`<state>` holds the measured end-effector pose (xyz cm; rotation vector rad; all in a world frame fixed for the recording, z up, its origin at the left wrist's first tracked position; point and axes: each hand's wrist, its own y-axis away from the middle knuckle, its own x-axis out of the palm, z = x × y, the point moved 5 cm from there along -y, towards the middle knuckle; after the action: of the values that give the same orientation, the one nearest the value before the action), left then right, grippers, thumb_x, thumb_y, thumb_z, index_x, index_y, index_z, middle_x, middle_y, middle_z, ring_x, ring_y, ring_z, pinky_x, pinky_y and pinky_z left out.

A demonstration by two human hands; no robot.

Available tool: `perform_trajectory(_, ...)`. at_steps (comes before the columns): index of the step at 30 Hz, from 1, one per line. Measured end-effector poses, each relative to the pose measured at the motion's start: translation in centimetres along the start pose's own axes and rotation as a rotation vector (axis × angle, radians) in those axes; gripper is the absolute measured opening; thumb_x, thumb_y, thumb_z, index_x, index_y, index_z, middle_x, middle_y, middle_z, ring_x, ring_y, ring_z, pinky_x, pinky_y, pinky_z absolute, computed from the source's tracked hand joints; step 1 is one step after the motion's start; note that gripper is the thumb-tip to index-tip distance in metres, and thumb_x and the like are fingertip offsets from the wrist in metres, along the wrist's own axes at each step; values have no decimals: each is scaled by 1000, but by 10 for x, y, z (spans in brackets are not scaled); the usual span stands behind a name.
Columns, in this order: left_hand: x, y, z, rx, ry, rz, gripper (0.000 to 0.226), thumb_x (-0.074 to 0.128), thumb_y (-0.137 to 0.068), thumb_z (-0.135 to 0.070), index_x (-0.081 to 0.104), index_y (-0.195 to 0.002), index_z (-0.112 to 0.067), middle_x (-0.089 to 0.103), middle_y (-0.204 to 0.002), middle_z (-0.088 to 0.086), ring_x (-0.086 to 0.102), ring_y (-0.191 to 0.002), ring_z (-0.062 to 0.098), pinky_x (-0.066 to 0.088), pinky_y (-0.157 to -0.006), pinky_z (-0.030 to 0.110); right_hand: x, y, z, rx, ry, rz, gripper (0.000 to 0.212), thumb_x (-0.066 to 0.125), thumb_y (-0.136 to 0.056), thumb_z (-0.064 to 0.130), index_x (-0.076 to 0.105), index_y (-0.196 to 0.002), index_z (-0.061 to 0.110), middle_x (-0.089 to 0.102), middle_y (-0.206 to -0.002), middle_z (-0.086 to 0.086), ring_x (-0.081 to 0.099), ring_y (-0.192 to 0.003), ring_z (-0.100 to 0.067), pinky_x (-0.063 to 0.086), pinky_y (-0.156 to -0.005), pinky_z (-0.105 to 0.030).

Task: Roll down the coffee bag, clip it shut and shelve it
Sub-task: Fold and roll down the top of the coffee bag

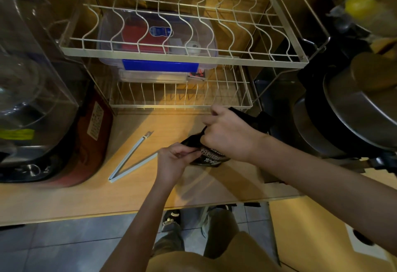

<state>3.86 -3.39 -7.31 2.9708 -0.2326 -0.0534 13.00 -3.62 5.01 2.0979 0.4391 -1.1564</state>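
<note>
My right hand (225, 130) squeezes the top of the small black coffee bag with white letters (209, 155). My left hand (174, 160) pinches its left side. The bag sits on the wooden counter (86, 196). The long white clip (131, 158) lies open, just beside my left hand.

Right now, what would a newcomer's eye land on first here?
Both hands at the counter's centre: the right hand and left hand grip a black coffee bag. Left of them, a white bag clip lies open in a V. Behind stands a white wire rack.
</note>
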Motion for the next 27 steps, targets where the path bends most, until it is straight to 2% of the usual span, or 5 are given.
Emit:
perform_trajectory(4, -3, -1, -2, -18, -45, 47, 16, 75, -62, 5, 70, -74, -4, 62, -63, -10, 56, -56, -6, 41, -56, 8, 4, 1, 7, -8, 76, 19, 21, 70, -69, 22, 61, -51, 27, 62, -46, 10, 56, -66, -10, 42, -68, -26)
perform_trajectory(10, -1, -2, -15, 138, -391, 162, 45, 78, -65, -15, 63, -107, -22, 47, -124, -9, 39, -118, 6, 31, -98, 20, -10, 5, 7, -22, -15, -70, 11, 63, -78, 22, 69, -69, 26, 71, -71, 9, 59, -88, -13, 44, -74, -28)
perform_trajectory(15, 4, 0, -14, 117, -326, 149, 46, 75, -68, -11, 60, -111, -17, 57, -116, -4, 48, -110, 5, 34, -92, 5, -17, 1, 1, 89, -83, 4, 19, 47, -91, 16, 63, -102, 12, 61, -113, -6, 45, -113, -25, 39, -90, -34)
perform_trajectory(20, 4, 0, -9, 36, -133, 161, 43, 75, -67, -3, 58, -103, -18, 56, -112, 4, 54, -109, 11, 39, -92, 6, -32, 6, -11, 152, -106, 130, 17, 55, -89, 12, 56, -106, 11, 64, -107, -6, 59, -99, -22, 36, -72, -29)
perform_trajectory(27, 2, 1, -2, -136, 112, 159, 39, 75, -64, 2, 61, -97, -14, 61, -110, 4, 54, -105, -2, 37, -105, 24, -34, 5, -19, 183, -198, -4, 10, 51, -91, 11, 60, -95, 9, 60, -86, -7, 62, -88, -25, 36, -68, -28)
